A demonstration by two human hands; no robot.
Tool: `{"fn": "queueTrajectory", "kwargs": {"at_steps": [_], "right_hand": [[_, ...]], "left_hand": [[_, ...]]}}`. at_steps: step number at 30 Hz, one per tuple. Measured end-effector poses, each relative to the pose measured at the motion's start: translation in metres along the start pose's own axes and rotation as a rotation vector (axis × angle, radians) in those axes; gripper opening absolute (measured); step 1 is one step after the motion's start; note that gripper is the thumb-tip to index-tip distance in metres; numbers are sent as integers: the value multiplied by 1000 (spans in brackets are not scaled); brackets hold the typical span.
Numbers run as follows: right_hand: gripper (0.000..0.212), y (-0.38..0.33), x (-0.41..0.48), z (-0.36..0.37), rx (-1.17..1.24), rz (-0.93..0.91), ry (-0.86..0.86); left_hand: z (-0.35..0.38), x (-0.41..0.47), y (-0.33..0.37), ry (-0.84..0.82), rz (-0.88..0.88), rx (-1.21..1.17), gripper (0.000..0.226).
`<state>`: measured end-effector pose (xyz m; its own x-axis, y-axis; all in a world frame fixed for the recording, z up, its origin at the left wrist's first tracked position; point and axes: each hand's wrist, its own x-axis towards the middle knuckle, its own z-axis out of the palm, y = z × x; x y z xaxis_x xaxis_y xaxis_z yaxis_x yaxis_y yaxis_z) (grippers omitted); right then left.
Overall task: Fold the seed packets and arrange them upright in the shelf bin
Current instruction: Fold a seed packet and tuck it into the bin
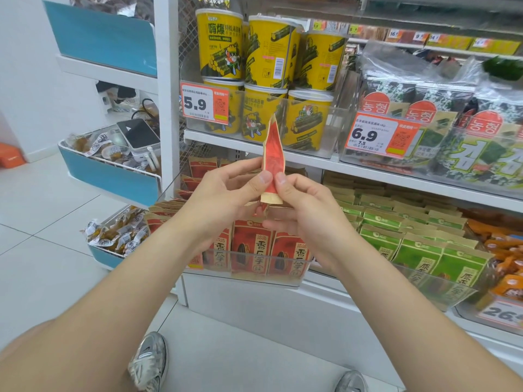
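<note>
packet: I see one seed packet (272,154) with a red printed face and kraft-tan borders. It is creased lengthwise into a narrow strip that tapers to a point on top, and a tan flap flares out at the bottom.
packet pose: upright, leaning slightly; I can't read the print because it is too crumpled.
packet location: held in mid-air in front of the shelves, above the rear of the shelf bin (249,274). Its tip overlaps the yellow tubs (220,46) behind.
packet material: looks like matte paper, wrinkled along the fold.
left hand (226,190): pinches the packet's lower part, thumb on the front face, fingers reaching behind it.
right hand (305,205): pinches the same spot, its thumb just beside the left thumb. The other fingers curl under the bottom flap.
bin: clear hard plastic with straight walls and a glossy front lip; it sits on the low shelf.
bin contents: red packets (254,247) standing upright in rows, faces forward, with a dark seed graphic and tan tops.
neighbour: green packets (418,250) of the same flat pouch shape, in the clear bin just to the right.
upper shelf: the tubs are glossy cylinders stacked two high, with a price tag (205,104) on the tray front. Seaweed packs (452,114) in crinkly film sit beside them.
left side: blue-fronted baskets (113,176) hold small wrapped snacks, and one holds a phone (138,134) lying flat.
floor: white glossy tiles, and I can see grey sneakers (150,360).
</note>
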<state>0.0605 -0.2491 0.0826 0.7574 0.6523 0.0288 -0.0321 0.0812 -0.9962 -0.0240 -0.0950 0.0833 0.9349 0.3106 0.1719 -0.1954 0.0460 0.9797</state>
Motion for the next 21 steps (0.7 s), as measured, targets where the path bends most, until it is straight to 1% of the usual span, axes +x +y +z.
{"fn": "queueTrajectory", "kwargs": {"at_steps": [2,6,9,11,12,14,17,20,21], "right_hand": [[38,-2,-1,1,4,14,-3],[40,-5,-2,3,-22,46,-1],[38,-4,1,5,-124,38,100],[23,-3,2,7,-135,14,142],[19,-3,2,6,-141,-8,138],[22,-5,1,3,-172,-67,98],[25,-10,-4,-1,-191,-109,66],[22,-10,-6,-4,-167,-74,131],[20,-9,-6,-5,-143,-43,155]], "left_hand": [[-2,1,0,3,-7,-8,40],[-3,1,-1,8,-43,-34,43],[-3,1,-2,-14,-65,-47,52],[-3,2,-4,2,-66,-11,58],[-3,2,-6,15,-62,10,59],[-5,2,-7,36,-54,53,59],[-4,0,-7,17,-13,147,49],[-3,-4,-7,-42,33,225,50],[-2,-5,-7,-51,55,291,52]]}}
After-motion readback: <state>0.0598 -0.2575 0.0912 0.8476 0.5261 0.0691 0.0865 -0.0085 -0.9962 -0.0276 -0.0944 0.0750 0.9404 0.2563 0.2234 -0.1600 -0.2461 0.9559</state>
